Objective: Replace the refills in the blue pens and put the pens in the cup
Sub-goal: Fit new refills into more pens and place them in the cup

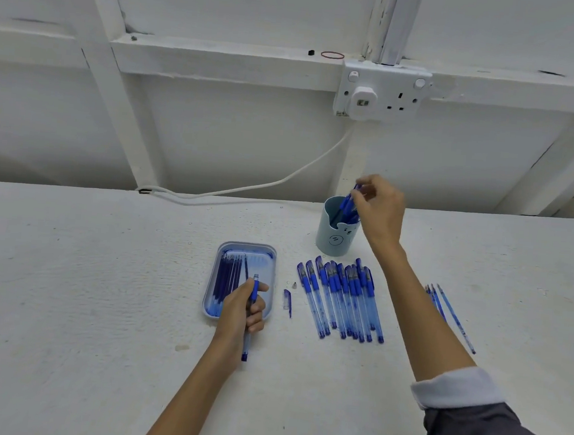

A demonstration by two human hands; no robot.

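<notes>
1. while the right hand [379, 207] pinches a pen [353, 192] by its upper end at the cup [330, 243] rim, lower it upright among the pens inside [343, 212] before releasing.
2. the left hand [240, 308] grips a second pen [255, 287] over the refill tray [272, 260]; hold it steady.

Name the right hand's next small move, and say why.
Probably let go. The right hand pinches a blue pen whose lower end is already inside the cup, so releasing should drop it in. That would free it to help the left hand, which holds an uncapped pen at the tray.
</notes>
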